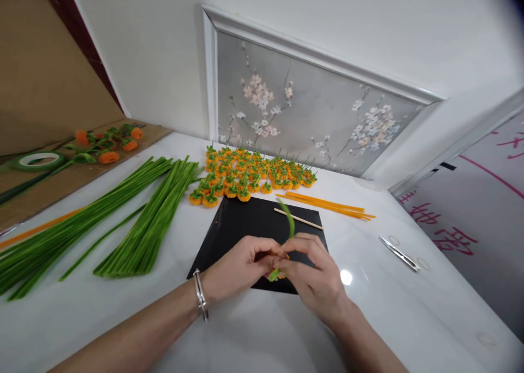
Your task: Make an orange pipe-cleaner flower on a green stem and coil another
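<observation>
Over a black mat [229, 225], my left hand [251, 261] and my right hand [315, 274] meet with fingertips pinched together. Between them is a small orange and green pipe cleaner flower, mostly covered by my fingers. One green pipe cleaner end [290, 220] curves up above the hands, and a short green bit [273, 275] pokes out below. Which fingers grip which part is hidden. A thin pale stick [301, 220] lies on the mat just beyond. Behind the mat stand rows of finished-looking orange flowers [243, 194] with green tops.
Bundles of green pipe cleaners [143, 242] spread across the left of the white table [409, 318]. Orange pipe cleaners [327, 205] lie behind the mat, with tweezers [399, 254] at right. Green tape [39, 161] and more flowers [109, 157] rest on cardboard at far left.
</observation>
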Demonstrator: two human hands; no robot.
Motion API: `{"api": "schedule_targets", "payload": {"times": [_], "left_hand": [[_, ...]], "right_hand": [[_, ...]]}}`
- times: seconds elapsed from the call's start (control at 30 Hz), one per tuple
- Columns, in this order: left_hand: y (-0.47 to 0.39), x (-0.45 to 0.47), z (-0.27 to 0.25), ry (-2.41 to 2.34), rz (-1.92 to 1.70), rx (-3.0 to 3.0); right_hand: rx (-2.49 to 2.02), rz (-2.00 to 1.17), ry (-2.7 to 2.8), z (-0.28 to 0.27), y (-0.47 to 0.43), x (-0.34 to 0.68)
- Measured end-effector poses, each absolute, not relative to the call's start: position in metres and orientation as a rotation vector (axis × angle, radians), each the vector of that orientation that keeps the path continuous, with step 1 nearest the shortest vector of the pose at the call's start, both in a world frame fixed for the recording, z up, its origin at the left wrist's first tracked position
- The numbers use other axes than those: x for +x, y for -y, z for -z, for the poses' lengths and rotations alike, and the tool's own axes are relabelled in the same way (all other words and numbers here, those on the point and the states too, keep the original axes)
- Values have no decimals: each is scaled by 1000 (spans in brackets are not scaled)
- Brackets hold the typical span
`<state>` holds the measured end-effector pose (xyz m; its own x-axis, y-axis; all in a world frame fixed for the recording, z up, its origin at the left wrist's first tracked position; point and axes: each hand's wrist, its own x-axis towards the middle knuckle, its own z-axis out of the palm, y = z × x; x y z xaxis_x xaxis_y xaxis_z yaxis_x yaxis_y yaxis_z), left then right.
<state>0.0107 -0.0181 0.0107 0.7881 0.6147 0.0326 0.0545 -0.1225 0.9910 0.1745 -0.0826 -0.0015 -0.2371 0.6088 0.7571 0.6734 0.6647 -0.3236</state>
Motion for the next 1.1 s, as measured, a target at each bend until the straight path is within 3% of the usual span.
{"api": "schedule_targets", "payload": {"times": [0.27,0.6,0.8,0.97,1.1], "left_hand": [[18,7,-11,-484,-451,1690],[16,5,-13,-542,-362,1843],[14,2,-16,-509,-350,1938],[16,2,-18,-550,-381,1974],[28,10,-10,-768,-635,2107]], "right_hand": [[-1007,-9,2000,2,80,187],[-1116,246,2286,-6,85,192],[-1190,113,2287,2,89,187],[-1202,327,2277,6,89,181],[-1398,484,2087,11,89,169]]}}
